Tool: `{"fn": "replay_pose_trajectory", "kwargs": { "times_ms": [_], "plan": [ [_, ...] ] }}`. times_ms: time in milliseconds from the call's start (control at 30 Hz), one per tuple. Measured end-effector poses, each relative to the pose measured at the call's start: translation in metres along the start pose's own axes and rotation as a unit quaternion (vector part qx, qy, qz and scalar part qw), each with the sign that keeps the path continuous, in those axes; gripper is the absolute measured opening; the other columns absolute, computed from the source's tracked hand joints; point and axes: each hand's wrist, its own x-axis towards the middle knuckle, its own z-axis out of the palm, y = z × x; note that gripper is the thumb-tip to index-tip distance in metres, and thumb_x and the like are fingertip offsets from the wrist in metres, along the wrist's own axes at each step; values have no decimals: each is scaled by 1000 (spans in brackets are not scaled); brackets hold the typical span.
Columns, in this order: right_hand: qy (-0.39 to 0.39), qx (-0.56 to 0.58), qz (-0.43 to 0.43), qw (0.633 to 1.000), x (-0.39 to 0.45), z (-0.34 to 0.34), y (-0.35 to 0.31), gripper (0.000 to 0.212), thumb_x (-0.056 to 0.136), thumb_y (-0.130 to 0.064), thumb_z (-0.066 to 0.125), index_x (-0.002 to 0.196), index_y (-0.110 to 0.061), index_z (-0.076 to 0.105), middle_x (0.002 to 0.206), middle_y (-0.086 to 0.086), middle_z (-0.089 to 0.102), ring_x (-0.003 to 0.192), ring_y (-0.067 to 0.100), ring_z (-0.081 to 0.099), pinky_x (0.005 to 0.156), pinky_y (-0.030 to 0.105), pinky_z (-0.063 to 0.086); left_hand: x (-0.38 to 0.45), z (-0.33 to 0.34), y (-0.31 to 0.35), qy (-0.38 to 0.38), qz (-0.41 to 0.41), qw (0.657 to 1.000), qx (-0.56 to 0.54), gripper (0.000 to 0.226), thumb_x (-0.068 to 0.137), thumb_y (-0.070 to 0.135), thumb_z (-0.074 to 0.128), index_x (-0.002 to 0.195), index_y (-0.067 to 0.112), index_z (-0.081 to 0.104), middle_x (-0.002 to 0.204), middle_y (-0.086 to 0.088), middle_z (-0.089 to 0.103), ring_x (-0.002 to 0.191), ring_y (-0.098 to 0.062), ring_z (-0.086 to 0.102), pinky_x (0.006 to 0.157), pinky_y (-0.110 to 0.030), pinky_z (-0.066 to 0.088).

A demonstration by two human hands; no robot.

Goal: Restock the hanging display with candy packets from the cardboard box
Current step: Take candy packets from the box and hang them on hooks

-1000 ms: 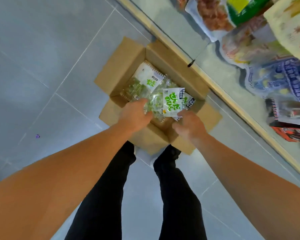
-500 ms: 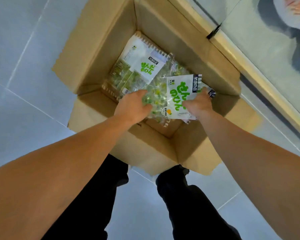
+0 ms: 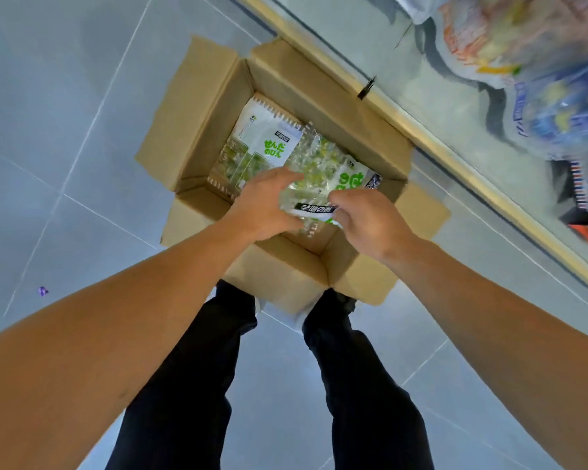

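Two hands grip one candy packet (image 3: 314, 195) over the cardboard box (image 3: 323, 96); fingertips hidden.

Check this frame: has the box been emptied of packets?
No, a green-and-white packet lies in the box, and both the left hand and right hand grip another packet above it.

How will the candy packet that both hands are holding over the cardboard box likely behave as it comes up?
The candy packet is clear crinkled film over small loose sweets, so it will probably sag and shift rather than stay flat. The glossy film looks slippery; the left hand and right hand both gripping it seems sensible. It probably won't roll.
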Motion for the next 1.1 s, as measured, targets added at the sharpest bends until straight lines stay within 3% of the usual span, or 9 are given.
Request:
{"fn": "replay_pose_trajectory", "kwargs": {
  "times_ms": [100, 233, 400, 500, 567, 700, 833, 967, 1100],
  "plan": [
    [41, -21, -14, 999, -24, -45, -20, 19, 97, -6, 51, 79, -10, 47, 67, 2, 45, 69, 29, 46, 60, 35, 28, -27, -17, 33, -36, -1, 999, -14, 43, 78, 26, 78, 120, 21, 65, 111, 4, 67, 108, -19, 62, 80, -22, 47],
    [213, 55, 34, 975, -54, -84, -41, 19, 93, -19, 61, 108, -7, 66, 98, 10, 68, 90, 23, 61, 70, 21, 35, -67, -36, 71, -28, -19, 991, -131, 30, 84, 25, 75, 112, 15, 71, 104, -2, 74, 94, -19, 69, 83, -34, 54],
    [311, 138, 111, 934, -109, -135, -79, 76, 81, -29, 75, 144, -7, 36, 148, 13, 37, 136, 28, 36, 111, 34, 31, -141, -57, 123, -26, -37, 976, -214, 22, 86, 25, 73, 107, 18, 71, 101, -2, 75, 91, -21, 70, 77, -30, 50],
    [325, 214, 157, 907, -157, -156, -97, 87, 79, -32, 76, 149, -11, 27, 153, 11, 26, 142, 26, 29, 113, 43, 35, -190, -67, 154, 3, -71, 957, -282, 20, 87, 25, 72, 106, 22, 69, 103, 4, 73, 85, -11, 67, 68, -24, 49],
    [289, 273, 188, 898, -197, -170, -111, 83, 82, -32, 75, 149, -14, 29, 148, 5, 30, 136, 21, 37, 108, 37, 40, -224, -71, 178, 9, -83, 943, -322, 23, 89, 25, 71, 110, 18, 68, 105, 2, 72, 84, -10, 66, 69, -23, 47],
    [207, 340, 188, 898, -266, -187, -133, 67, 82, -33, 75, 140, -19, 43, 134, -8, 51, 116, 15, 55, 91, 33, 49, -287, -72, 223, 7, -70, 891, -449, 31, 87, 20, 71, 117, 13, 66, 116, -1, 71, 110, -21, 66, 97, -38, 48],
    [178, 427, 179, 868, -315, -205, -152, 43, 85, -31, 71, 125, -26, 54, 108, -14, 65, 91, 5, 65, 70, 23, 51, -335, -64, 260, 11, -47, 868, -493, 66, 63, 41, 88, 120, 18, 66, 120, 0, 70, 119, -23, 61, 108, -55, 37],
    [149, 491, 132, 848, -359, -216, -174, 21, 93, -27, 65, 113, -19, 66, 56, -23, 58, 49, -6, 53, 50, 14, 36, -380, -67, 280, 9, -36, 853, -521, 69, 69, 40, 83, 128, 14, 59, 118, -4, 71, 111, -26, 66, 99, -52, 48],
    [186, 511, 95, 834, -395, -205, -203, 11, 91, -20, 68, 102, -17, 70, 70, -16, 69, 67, 3, 65, 60, 20, 47, -420, -71, 289, 15, 4, 852, -523, 30, 94, 23, 62, 122, 12, 63, 112, -7, 73, 100, -25, 71, 73, -38, 59]
  ]
}}
